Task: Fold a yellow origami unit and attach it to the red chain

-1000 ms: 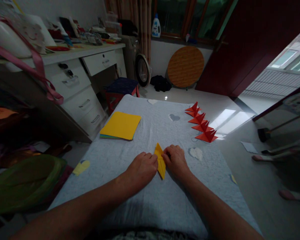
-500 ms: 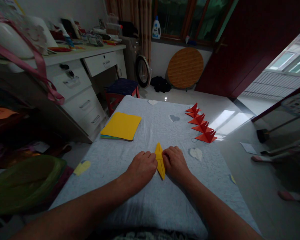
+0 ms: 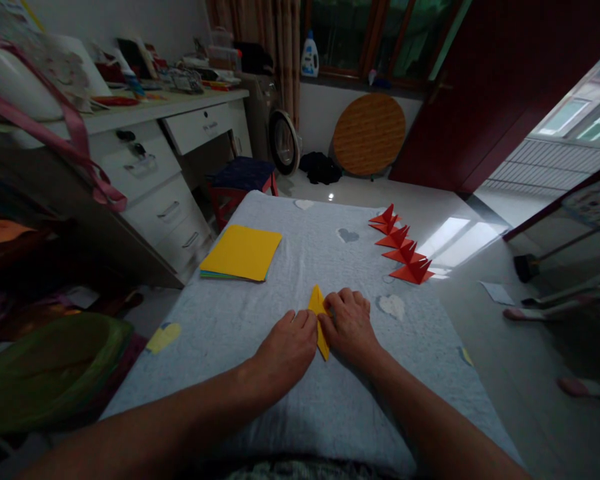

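A narrow folded piece of yellow paper (image 3: 319,319) lies on the grey cloth-covered table (image 3: 300,407), pointing away from me. My left hand (image 3: 286,349) presses its left side with curled fingers. My right hand (image 3: 350,323) presses its right side, fingers bent down onto the paper. Both hands meet over the fold and hide its middle.
A stack of coloured paper sheets (image 3: 241,252), yellow on top, lies at the table's left. A row of several red folded paper shapes (image 3: 401,246) runs along the right edge. A white desk with drawers (image 3: 170,173) stands to the left; a red stool (image 3: 240,183) is beyond the table.
My left hand has slid slightly toward me along the yellow paper. My right hand has shifted a little over the fold. The paper stays in place.
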`<state>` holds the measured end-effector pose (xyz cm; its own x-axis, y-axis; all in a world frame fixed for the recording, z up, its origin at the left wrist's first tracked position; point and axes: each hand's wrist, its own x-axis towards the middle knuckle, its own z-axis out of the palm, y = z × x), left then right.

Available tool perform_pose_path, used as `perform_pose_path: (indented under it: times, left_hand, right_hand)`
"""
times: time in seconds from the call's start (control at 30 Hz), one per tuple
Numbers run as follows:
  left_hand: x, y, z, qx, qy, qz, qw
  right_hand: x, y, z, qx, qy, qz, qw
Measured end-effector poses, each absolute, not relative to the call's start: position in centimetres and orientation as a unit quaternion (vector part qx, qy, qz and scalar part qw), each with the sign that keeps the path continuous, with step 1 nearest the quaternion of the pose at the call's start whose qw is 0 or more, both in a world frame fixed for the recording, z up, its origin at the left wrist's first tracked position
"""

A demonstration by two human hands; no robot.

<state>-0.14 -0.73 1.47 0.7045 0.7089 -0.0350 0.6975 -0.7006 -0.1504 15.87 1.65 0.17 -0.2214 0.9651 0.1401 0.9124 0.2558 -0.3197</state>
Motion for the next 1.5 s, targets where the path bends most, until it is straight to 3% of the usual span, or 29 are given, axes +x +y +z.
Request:
perform_pose_path:
  times: [0.5, 0.83, 1.33, 1.5]
  left_hand:
    - [0.1, -0.9, 3.0, -0.909, -0.404, 0.102, 0.031]
    - [-2.4, 2.9, 2.0, -0.85, -0.504, -0.094, -0.117]
    - [-2.0, 3.8, 1.3, -0.739, -0.546, -0.238, -0.316]
    - [-2.2, 4.3, 0.9, -0.729, -0.526, -0.249, -0.361]
  right_hand:
    - [17.6, 2.1, -0.5, -0.607, -0.77, 0.106, 0.169]
    - [17.6, 2.2, -0.3, -0.593, -0.77, 0.114, 0.207]
    - [17.0, 2.1, 0.0, -0.525, -0.79, 0.201, 0.244]
    - [16.7, 2.0, -0.4, -0.554, -0.78, 0.166, 0.24]
